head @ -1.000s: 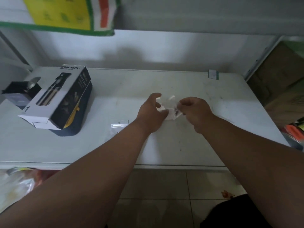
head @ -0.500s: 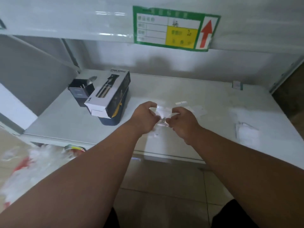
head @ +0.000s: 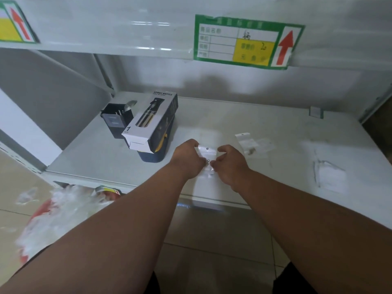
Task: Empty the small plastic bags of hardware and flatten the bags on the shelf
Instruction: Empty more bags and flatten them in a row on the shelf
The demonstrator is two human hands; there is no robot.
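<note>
Pinching small bag [head: 206, 159], both hands [head: 209, 161]

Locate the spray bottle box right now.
In the head view, the spray bottle box sits at the shelf's left rear, tilted on a dark blue item, beside a black container, left of both hands.

Bare forearms; dark legwear [head: 297, 281]

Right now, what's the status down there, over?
Left hand and right hand both pinching one small clear bag above the shelf. Hardware bits still inside. Nothing in the way.
</note>
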